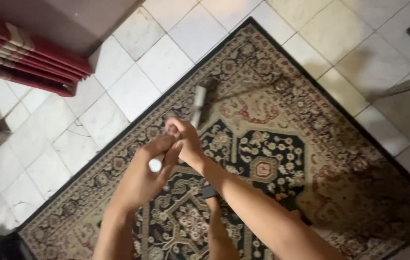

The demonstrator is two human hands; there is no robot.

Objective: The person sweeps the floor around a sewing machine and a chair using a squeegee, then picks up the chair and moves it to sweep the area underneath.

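Observation:
Both my hands grip a white stick-like handle (197, 103) over a patterned rug (282, 120). My left hand (145, 175) closes around its near end, where a round white tip shows. My right hand (185, 139) wraps the handle just above, closer to the middle. The far end of the handle reaches toward the rug's upper part, where a dark blurred head meets the carpet; I cannot tell what it is. Both forearms stretch up from the bottom edge of the view.
White floor tiles (132, 91) surround the rug on the left and top right. A stack of red folded cloth (31, 60) lies at top left. A metal leg (407, 86) crosses the right edge. A dark object sits at bottom left.

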